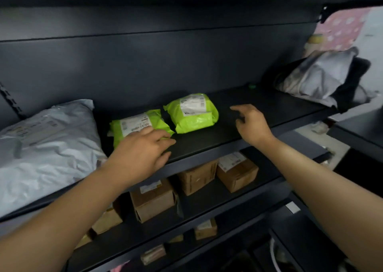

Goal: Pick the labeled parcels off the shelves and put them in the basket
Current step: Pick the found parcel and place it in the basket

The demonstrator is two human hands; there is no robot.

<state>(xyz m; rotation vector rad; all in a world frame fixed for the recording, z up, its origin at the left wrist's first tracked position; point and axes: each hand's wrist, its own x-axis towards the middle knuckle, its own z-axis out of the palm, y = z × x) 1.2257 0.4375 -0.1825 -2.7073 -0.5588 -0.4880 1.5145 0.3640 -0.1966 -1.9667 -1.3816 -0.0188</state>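
Observation:
Two lime-green labeled parcels lie side by side on the dark shelf (238, 130). My left hand (143, 153) lies over the front of the left green parcel (134, 124), its fingers stretched across the parcel's near right corner. The right green parcel (192, 112) sits free, its white label facing up. My right hand (251, 124) hovers just to the right of it, fingers loosely spread and holding nothing, a small gap between them and the parcel. No basket is in view.
A big grey poly bag (41, 147) fills the shelf's left end. A grey and a black bag (319, 79) lie at its right end, a pink dotted one (342, 29) above. Labeled cardboard boxes (236, 172) stand on the lower shelves.

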